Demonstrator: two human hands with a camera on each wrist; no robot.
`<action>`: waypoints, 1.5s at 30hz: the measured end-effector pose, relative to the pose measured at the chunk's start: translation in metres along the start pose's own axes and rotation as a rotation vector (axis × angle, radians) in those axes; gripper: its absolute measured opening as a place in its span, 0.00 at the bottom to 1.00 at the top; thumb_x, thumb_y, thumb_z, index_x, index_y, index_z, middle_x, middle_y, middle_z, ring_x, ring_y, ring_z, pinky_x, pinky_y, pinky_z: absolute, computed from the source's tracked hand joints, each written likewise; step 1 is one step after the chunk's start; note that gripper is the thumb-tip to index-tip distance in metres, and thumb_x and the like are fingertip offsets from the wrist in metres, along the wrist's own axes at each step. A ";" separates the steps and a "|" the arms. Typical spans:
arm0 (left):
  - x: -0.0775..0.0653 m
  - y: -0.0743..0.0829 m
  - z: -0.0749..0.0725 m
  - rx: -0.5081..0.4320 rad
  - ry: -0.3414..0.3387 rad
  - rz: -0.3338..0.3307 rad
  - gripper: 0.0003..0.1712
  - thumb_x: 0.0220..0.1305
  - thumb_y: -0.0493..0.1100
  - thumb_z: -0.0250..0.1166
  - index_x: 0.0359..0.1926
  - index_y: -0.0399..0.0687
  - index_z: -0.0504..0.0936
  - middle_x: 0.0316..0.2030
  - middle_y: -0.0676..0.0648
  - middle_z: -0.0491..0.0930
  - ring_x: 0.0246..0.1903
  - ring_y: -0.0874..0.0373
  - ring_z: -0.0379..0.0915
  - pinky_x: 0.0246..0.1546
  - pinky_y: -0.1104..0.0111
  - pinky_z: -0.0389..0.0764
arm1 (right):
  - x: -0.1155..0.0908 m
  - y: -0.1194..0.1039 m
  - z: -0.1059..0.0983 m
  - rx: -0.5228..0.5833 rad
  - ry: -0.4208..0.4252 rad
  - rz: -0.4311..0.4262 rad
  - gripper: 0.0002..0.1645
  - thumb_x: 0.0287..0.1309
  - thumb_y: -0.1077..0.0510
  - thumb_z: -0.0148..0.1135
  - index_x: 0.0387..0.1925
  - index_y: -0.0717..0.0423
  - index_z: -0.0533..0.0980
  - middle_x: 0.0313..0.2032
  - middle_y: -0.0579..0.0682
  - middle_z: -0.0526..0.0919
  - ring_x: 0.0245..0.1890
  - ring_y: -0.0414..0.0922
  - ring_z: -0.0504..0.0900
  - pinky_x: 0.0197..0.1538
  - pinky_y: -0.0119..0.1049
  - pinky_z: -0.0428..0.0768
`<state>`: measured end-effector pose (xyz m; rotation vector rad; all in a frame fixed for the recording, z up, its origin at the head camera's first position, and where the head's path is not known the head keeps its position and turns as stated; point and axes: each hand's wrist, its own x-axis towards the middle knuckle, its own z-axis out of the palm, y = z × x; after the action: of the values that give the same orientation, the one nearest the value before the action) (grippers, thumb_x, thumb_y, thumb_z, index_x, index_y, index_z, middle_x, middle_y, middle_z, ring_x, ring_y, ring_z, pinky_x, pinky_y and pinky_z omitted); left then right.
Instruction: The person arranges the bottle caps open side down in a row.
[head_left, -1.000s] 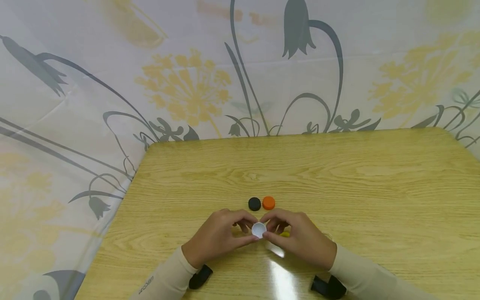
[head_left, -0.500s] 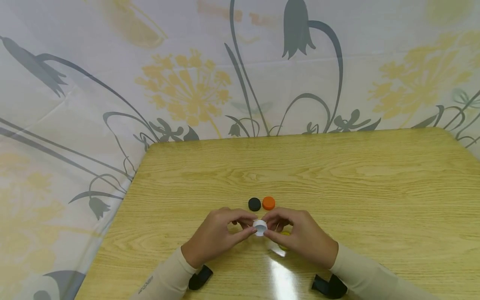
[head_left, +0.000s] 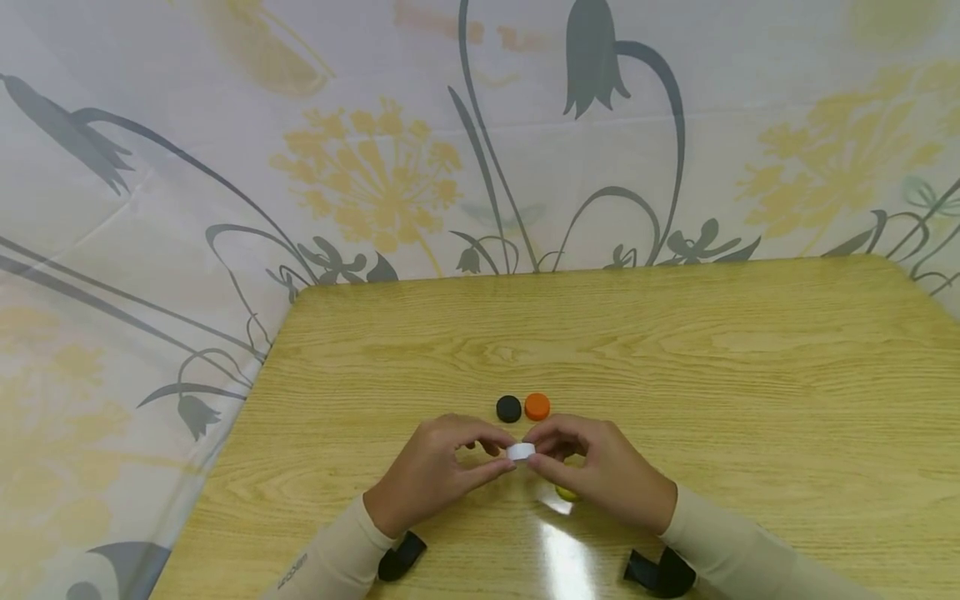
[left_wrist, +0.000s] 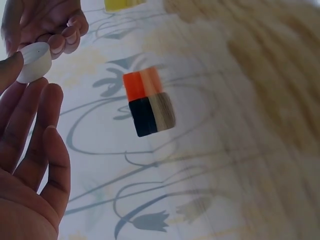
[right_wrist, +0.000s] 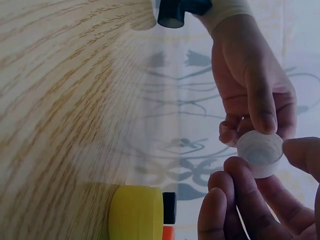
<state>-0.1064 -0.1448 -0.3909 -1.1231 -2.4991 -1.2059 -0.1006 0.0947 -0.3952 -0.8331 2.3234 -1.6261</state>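
Observation:
A small white bottle cap [head_left: 521,451] is held between both hands, raised above the table. My left hand [head_left: 438,471] pinches its left side with thumb and fingers. From the other side, my right hand [head_left: 600,471] pinches it as well. The right wrist view shows the hollow, ridged inside of the white cap [right_wrist: 260,150]. Just beyond the hands a black cap [head_left: 508,408] and an orange cap [head_left: 537,407] lie side by side. A yellow cap [head_left: 567,492] lies under my right hand, partly hidden by it.
The wood-grain table [head_left: 375,358] reaches back to a flower-printed cloth [head_left: 420,150], which also hangs along its left side. Each wrist carries a black camera mount, the left mount [head_left: 402,556] and the right mount [head_left: 660,573], both low over the table.
The white cap has been turned between the fingers: its hollow inside faced the head camera, and now its side edge shows there. Both hands stay almost in place.

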 end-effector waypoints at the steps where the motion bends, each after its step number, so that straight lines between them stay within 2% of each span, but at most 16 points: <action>1: 0.000 0.000 0.000 -0.008 -0.003 0.006 0.09 0.61 0.44 0.73 0.43 0.50 0.87 0.39 0.55 0.88 0.37 0.66 0.82 0.39 0.67 0.84 | 0.000 0.000 0.000 -0.001 -0.002 0.001 0.09 0.67 0.53 0.63 0.46 0.50 0.81 0.38 0.49 0.87 0.37 0.36 0.84 0.43 0.34 0.82; 8: 0.001 0.000 0.001 -0.014 -0.025 0.022 0.09 0.59 0.43 0.74 0.41 0.51 0.86 0.37 0.55 0.86 0.36 0.65 0.80 0.38 0.69 0.83 | 0.000 -0.002 0.000 -0.031 -0.003 0.000 0.09 0.67 0.53 0.64 0.46 0.49 0.81 0.38 0.43 0.86 0.36 0.35 0.83 0.42 0.34 0.82; 17: 0.000 0.002 0.000 -0.068 -0.092 -0.085 0.11 0.60 0.44 0.74 0.43 0.49 0.84 0.38 0.54 0.87 0.35 0.70 0.82 0.41 0.70 0.84 | 0.001 0.000 0.000 -0.044 -0.005 -0.026 0.10 0.66 0.53 0.65 0.47 0.50 0.79 0.40 0.44 0.84 0.37 0.36 0.83 0.44 0.34 0.83; 27: 0.004 0.006 0.004 -0.097 -0.047 -0.130 0.10 0.66 0.48 0.69 0.45 0.52 0.85 0.41 0.55 0.87 0.35 0.70 0.82 0.41 0.64 0.85 | 0.002 -0.004 -0.005 -0.105 0.055 -0.099 0.09 0.65 0.55 0.67 0.46 0.49 0.80 0.42 0.41 0.85 0.40 0.35 0.82 0.45 0.34 0.84; 33: 0.015 0.012 0.006 -0.067 -0.001 -0.143 0.12 0.65 0.50 0.69 0.47 0.55 0.85 0.43 0.57 0.87 0.36 0.70 0.82 0.41 0.64 0.84 | 0.003 -0.008 -0.014 -0.155 0.102 -0.161 0.10 0.63 0.57 0.68 0.46 0.47 0.80 0.43 0.40 0.86 0.42 0.35 0.83 0.46 0.35 0.84; 39: 0.030 0.014 0.008 -0.013 0.026 -0.135 0.13 0.64 0.51 0.70 0.47 0.54 0.86 0.42 0.57 0.87 0.36 0.67 0.81 0.41 0.66 0.83 | 0.006 -0.008 -0.027 -0.200 0.132 -0.178 0.11 0.62 0.59 0.68 0.46 0.48 0.80 0.43 0.40 0.86 0.42 0.35 0.83 0.45 0.35 0.84; 45: 0.046 0.009 0.012 -0.008 0.034 -0.096 0.13 0.63 0.47 0.71 0.48 0.50 0.85 0.40 0.55 0.87 0.34 0.66 0.81 0.38 0.68 0.84 | 0.013 -0.003 -0.040 -0.273 0.154 -0.205 0.13 0.60 0.62 0.70 0.46 0.50 0.80 0.43 0.41 0.86 0.41 0.35 0.83 0.44 0.35 0.84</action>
<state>-0.1306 -0.1062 -0.3738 -0.9859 -2.5514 -1.2484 -0.1283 0.1195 -0.3750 -1.0669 2.6907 -1.5152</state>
